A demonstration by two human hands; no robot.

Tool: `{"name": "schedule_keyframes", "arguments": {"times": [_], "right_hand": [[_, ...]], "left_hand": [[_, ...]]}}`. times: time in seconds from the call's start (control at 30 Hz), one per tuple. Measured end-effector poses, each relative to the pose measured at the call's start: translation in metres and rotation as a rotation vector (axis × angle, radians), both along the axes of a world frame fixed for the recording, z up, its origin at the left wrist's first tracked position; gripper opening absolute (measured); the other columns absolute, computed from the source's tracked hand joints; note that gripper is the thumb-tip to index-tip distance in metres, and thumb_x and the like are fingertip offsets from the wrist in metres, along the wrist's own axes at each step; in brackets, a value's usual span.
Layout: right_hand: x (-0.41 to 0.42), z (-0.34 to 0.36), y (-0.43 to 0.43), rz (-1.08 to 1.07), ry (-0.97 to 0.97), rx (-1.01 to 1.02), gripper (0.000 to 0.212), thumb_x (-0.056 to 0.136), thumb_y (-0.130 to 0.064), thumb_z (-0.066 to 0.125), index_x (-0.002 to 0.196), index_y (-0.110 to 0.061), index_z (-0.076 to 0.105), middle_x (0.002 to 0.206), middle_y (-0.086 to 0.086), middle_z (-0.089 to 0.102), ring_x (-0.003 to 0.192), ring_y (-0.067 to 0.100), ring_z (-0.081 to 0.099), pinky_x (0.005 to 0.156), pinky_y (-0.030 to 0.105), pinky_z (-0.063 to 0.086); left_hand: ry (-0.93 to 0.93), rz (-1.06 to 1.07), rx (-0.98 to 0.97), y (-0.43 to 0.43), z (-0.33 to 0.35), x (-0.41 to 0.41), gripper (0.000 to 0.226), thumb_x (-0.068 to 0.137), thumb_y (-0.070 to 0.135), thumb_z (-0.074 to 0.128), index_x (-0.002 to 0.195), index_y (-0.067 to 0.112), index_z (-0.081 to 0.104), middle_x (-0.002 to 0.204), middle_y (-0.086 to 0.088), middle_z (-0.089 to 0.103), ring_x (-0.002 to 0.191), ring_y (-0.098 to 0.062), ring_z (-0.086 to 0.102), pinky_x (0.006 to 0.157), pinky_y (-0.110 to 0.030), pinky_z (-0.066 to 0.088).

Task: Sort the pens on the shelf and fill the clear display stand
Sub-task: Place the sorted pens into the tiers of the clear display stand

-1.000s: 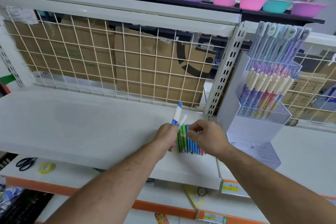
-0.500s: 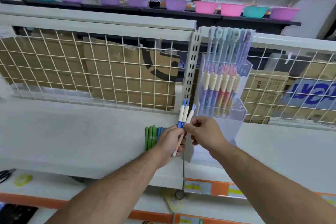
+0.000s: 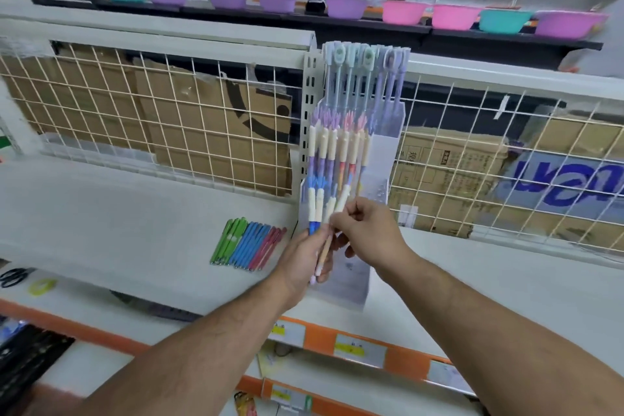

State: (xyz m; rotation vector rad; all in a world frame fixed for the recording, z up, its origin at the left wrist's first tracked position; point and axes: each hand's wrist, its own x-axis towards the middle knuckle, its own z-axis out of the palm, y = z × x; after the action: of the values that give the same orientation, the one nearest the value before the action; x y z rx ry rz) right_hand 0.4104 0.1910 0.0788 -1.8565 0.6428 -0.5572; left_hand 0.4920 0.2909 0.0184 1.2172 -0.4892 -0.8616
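My left hand (image 3: 305, 258) grips a small bunch of white-capped pens (image 3: 320, 209), held upright in front of the clear display stand (image 3: 381, 159). My right hand (image 3: 366, 230) pinches one of those pens near its cap. The stand rises on the white shelf (image 3: 118, 213) in stepped tiers; its upper tiers hold pastel pens, and my hands hide its lowest tier. A row of green, blue and pink pens (image 3: 248, 243) lies flat on the shelf just left of my left hand.
A white wire grid (image 3: 169, 125) backs the shelf, with cardboard boxes behind it. Coloured bowls (image 3: 405, 12) line a higher dark shelf. Scissors (image 3: 15, 275) and a yellow tape roll (image 3: 42, 286) lie on the lower shelf at left. Orange price strips run along the lower shelf edges.
My left hand has lifted the white-capped pens off the shelf and carried them right, to the stand. My right hand left the flat row and now pinches one held pen.
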Motion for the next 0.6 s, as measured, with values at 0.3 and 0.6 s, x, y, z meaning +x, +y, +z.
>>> {"name": "schedule_keyframes", "arguments": {"times": [0.3,0.6], "right_hand": [[-0.018,0.005,-0.018,0.007,0.003,-0.017,0.012,0.088,-0.008,0.064,0.079,-0.009,0.056,0.069,0.009,0.073,0.061,0.026,0.07,0.048,0.031,0.051],[-0.021,0.046,-0.057,-0.141,-0.07,-0.056,0.01,0.09,-0.004,0.062,0.082,-0.004,0.057,0.067,0.011,0.069,0.057,0.018,0.07,0.043,0.026,0.048]], "left_hand": [[-0.239,0.162,0.161,-0.023,-0.002,0.0,0.033,0.105,0.044,0.044,0.102,0.02,0.067,0.067,-0.002,0.058,0.052,-0.011,0.051,0.046,-0.025,0.038],[-0.106,0.102,0.086,-0.027,-0.011,0.019,0.023,0.104,0.01,0.049,0.1,0.011,0.072,0.066,0.001,0.052,0.059,-0.01,0.046,0.047,-0.018,0.042]]}}
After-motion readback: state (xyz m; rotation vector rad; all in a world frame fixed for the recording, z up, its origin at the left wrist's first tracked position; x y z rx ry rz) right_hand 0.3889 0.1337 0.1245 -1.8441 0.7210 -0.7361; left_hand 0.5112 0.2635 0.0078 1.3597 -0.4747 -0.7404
